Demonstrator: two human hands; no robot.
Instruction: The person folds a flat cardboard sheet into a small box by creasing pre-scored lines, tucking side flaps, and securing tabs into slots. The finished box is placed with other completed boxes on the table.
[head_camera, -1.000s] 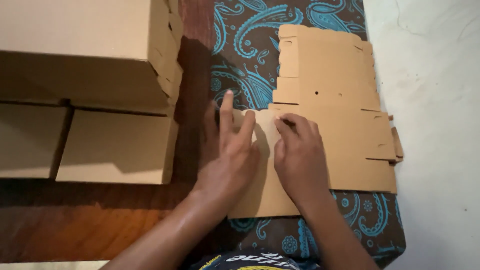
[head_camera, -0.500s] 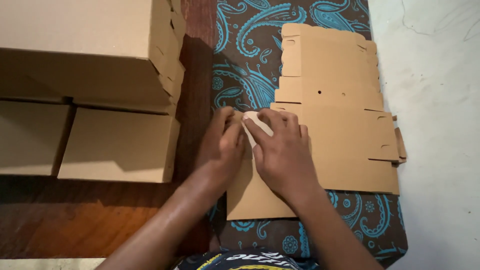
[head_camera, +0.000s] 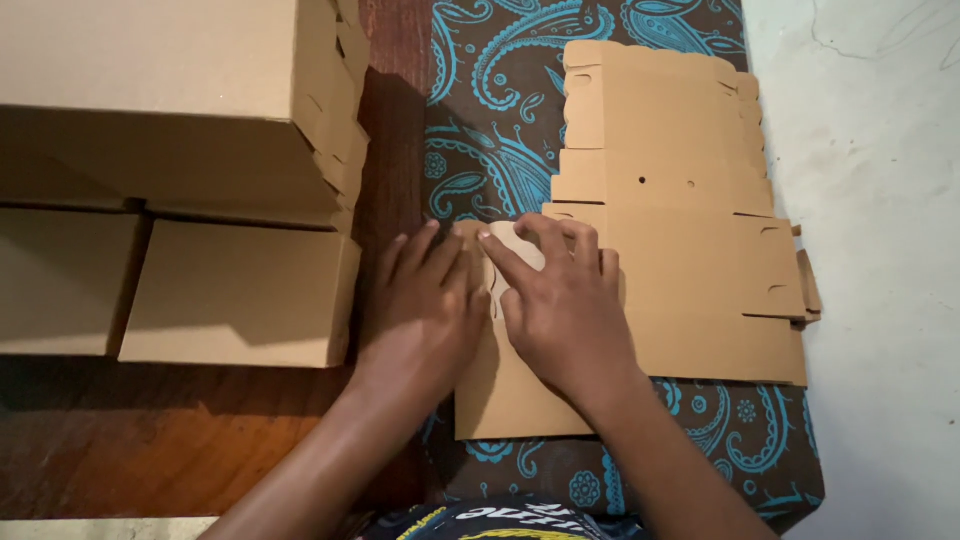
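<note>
A flat die-cut cardboard box blank (head_camera: 680, 250) lies on a dark cloth with a blue paisley pattern (head_camera: 490, 130). My left hand (head_camera: 425, 300) rests flat along the blank's left flap, fingers pointing away from me. My right hand (head_camera: 560, 300) presses down on the same flap beside it, index finger angled left toward the left hand's fingertips. Both hands touch the cardboard near a small rounded tab (head_camera: 520, 250). Neither hand lifts anything.
Folded cardboard boxes stand at the left: a large stack (head_camera: 170, 100) at the back, two smaller boxes (head_camera: 240, 295) in front, on a brown wooden floor (head_camera: 150, 450). A pale concrete surface (head_camera: 880, 250) borders the cloth on the right.
My hands have come together over the left flap. The right hand slid left and the flap now lies folded flat under both hands.
</note>
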